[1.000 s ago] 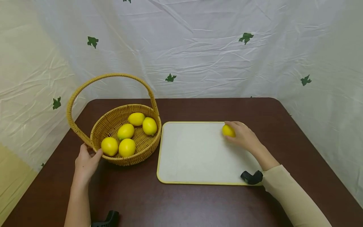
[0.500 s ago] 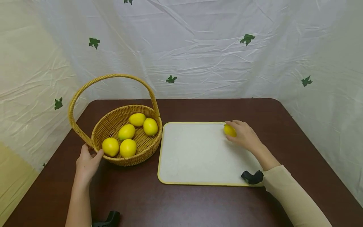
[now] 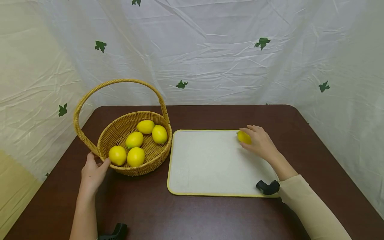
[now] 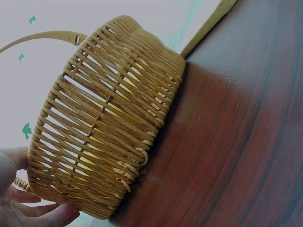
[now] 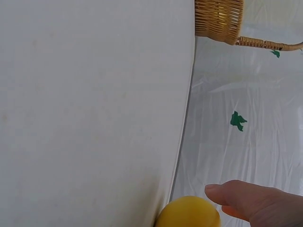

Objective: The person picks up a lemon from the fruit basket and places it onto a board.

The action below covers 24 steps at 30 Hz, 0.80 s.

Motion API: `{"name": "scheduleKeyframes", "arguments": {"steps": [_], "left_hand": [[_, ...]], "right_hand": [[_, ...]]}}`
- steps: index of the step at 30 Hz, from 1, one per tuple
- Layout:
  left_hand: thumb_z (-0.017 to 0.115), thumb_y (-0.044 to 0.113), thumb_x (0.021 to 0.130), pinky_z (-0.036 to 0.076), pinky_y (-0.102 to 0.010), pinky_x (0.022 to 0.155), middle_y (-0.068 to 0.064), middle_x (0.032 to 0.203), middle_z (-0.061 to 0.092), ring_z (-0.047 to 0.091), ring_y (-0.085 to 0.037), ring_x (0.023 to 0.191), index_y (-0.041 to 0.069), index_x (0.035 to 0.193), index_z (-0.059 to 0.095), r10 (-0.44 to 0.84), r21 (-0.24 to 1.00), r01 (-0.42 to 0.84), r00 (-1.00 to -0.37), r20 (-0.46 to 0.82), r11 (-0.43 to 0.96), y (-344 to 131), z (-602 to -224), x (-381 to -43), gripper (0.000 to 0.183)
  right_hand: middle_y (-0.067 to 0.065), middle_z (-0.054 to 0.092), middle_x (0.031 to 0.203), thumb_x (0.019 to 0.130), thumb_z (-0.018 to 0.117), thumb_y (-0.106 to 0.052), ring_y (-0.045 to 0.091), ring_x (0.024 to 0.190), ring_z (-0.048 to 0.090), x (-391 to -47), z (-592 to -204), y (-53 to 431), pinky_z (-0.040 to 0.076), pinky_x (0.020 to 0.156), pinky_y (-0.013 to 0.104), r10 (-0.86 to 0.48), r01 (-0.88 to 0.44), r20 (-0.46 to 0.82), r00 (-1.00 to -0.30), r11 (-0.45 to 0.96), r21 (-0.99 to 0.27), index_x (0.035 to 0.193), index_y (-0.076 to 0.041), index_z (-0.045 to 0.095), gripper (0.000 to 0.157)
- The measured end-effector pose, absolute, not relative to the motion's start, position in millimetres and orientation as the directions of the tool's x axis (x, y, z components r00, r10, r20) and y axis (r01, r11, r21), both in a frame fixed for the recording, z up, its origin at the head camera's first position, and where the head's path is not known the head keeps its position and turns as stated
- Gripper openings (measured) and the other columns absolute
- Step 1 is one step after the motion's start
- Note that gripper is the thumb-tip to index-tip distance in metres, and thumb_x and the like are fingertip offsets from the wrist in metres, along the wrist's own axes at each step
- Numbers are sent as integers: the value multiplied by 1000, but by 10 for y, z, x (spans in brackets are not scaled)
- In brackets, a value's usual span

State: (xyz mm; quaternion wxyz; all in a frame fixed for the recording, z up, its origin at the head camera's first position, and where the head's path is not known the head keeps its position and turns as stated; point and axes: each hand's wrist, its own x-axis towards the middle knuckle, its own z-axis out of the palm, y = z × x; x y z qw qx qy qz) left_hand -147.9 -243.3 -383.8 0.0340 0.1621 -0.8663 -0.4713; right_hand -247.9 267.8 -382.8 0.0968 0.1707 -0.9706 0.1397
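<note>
In the head view my left hand (image 3: 94,171) grips the near-left rim of a wicker basket (image 3: 159,160), its thumb over the rim. Several yellow lemons (image 3: 134,139) lie inside the basket. The left wrist view shows this hand (image 4: 33,205) at the basket's woven side (image 4: 104,118). My right hand (image 3: 259,141) has thumb and fingers round another lemon (image 3: 243,137) near the far right edge of a white board (image 3: 207,163). In the right wrist view, one digit (image 5: 241,196) extends close over that lemon (image 5: 189,215); whether it touches is unclear.
Under the board and basket is a dark brown table (image 3: 192,216). The basket's tall arched handle (image 3: 120,80) rises above the rim. White sheeting (image 3: 210,66) with green leaf shapes hangs behind the table and along its sides.
The right hand has shifted slightly right, its knuckles a little higher, and more of the lemon's left end shows. The left hand keeps its hold on the basket.
</note>
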Motion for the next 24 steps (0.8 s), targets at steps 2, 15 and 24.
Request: {"name": "scheduleKeyframes", "arguments": {"steps": [2, 15, 24], "left_hand": [[45, 33, 92, 37, -53, 91, -29, 137, 30, 39, -42, 121, -1, 144, 9, -313, 828, -248, -945, -93, 503, -2432, -3837, -1477, 71], [44, 32, 92, 36, -53, 92, -29, 137, 31, 38, -42, 121, -1, 144, 9, -319, 828, -255, -943, -98, 500, -2438, -3831, -1453, 71], [44, 34, 93, 36, -54, 93, -28, 140, 29, 35, -43, 123, 1, 145, 8, -308, 831, -248, -946, -98, 497, -2431, -3826, -1473, 72]], "right_hand": [[30, 42, 130, 78, 70, -16, 47, 120, 34, -2478, -3823, 2675, 28, 94, 62, -307, -360, 236, -922, 903, -234, 126, -2, 54, 52], [29, 44, 130, 80, 69, -15, 46, 118, 36, -2499, -3784, 2620, 30, 93, 61, -331, -385, 248, -910, 898, -213, 126, -1, 54, 50], [28, 46, 128, 80, 68, -15, 46, 117, 40, -2538, -3595, 2472, 33, 87, 64, -392, -460, 316, -864, 870, -176, 122, -1, 57, 46]]}}
